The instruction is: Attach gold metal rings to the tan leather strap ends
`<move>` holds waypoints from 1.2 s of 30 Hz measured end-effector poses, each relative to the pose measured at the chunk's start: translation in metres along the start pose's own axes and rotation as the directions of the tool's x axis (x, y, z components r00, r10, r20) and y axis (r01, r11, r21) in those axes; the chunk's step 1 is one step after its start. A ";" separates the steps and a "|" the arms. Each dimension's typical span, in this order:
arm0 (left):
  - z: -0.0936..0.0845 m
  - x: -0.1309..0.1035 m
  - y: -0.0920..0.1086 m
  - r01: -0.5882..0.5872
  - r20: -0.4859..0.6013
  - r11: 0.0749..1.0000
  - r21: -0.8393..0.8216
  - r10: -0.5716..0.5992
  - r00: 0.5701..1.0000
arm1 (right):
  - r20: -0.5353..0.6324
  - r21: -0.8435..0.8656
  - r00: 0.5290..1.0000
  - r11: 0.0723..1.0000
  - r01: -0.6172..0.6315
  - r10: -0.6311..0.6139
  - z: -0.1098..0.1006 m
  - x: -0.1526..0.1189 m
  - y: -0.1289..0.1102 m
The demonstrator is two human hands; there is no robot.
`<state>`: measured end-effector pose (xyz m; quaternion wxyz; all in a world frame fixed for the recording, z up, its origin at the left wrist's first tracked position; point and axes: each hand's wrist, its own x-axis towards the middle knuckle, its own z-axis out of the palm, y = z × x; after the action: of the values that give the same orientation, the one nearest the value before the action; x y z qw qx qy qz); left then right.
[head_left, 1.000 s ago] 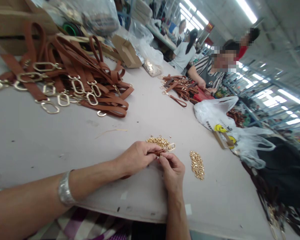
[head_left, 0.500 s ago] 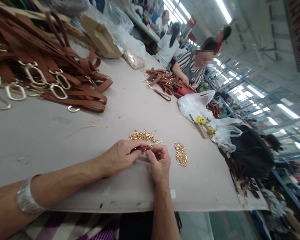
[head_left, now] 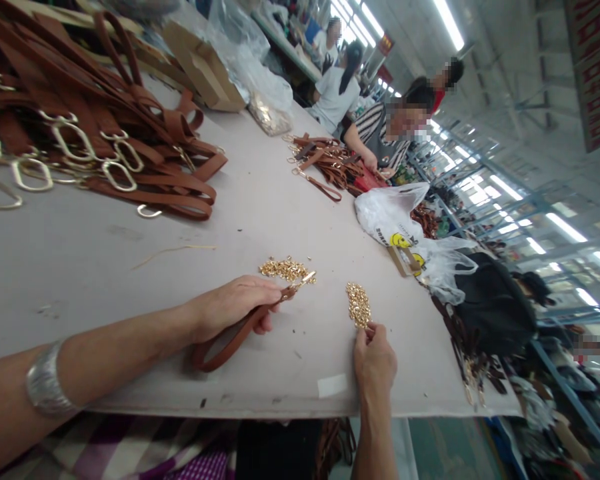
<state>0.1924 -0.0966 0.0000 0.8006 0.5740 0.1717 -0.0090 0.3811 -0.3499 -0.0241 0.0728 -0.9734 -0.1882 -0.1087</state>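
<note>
My left hand (head_left: 245, 303) is closed on a brown leather wrist strap (head_left: 225, 352), its loop hanging below the palm. A gold metal clasp (head_left: 305, 279) sticks out past the fingertips toward the right. Just behind it lies a pile of small gold metal pieces (head_left: 283, 268). To the right, my right hand (head_left: 375, 357) pinches with thumb and fingers at the near edge of a second pile of gold pieces (head_left: 359, 303). Whatever sits between those fingertips is too small to make out.
Many brown straps with gold rings (head_left: 130, 147) are heaped at the left. Across the table (head_left: 260, 220) a co-worker (head_left: 380, 140) handles more straps (head_left: 325, 163). White plastic bags (head_left: 393, 210), a small cardboard box (head_left: 404, 260) and a black bag (head_left: 497, 303) stand at the right.
My right hand has left the strap and moved right to the second gold pile. The left hand keeps the strap, whose loop now shows below it.
</note>
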 end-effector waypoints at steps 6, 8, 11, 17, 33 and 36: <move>-0.001 0.002 -0.004 -0.007 0.070 0.993 -0.121 0.015 0.997 | -0.007 0.029 1.000 0.999 0.026 -0.026 0.005 0.008 -0.007; 0.000 0.002 -0.002 -0.022 0.047 0.991 -0.130 0.028 0.999 | -0.001 0.066 1.000 0.997 0.027 -0.027 0.007 0.013 -0.003; 0.001 0.002 -0.001 -0.027 -0.037 0.998 -0.053 0.025 0.999 | 0.022 0.171 0.999 0.985 0.028 -0.032 0.008 0.020 0.006; 0.001 0.005 -0.008 -0.078 -0.085 0.993 0.094 0.086 0.993 | 0.022 0.438 1.000 0.899 -0.006 -0.004 0.009 0.017 0.004; 0.002 -0.001 -0.011 -0.329 -0.148 0.753 0.570 0.488 0.860 | -0.416 0.579 0.773 0.517 0.631 -0.479 -0.003 -0.053 -0.135; 0.003 -0.001 -0.013 -0.348 -0.148 0.707 0.615 0.537 0.830 | -0.456 0.547 0.741 0.501 0.670 -0.493 0.001 -0.051 -0.135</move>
<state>0.1896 -0.1035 -0.0106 0.5337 0.8019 0.1424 0.2279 0.2836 -0.2440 -0.0239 0.4053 -0.7314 -0.5226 -0.1663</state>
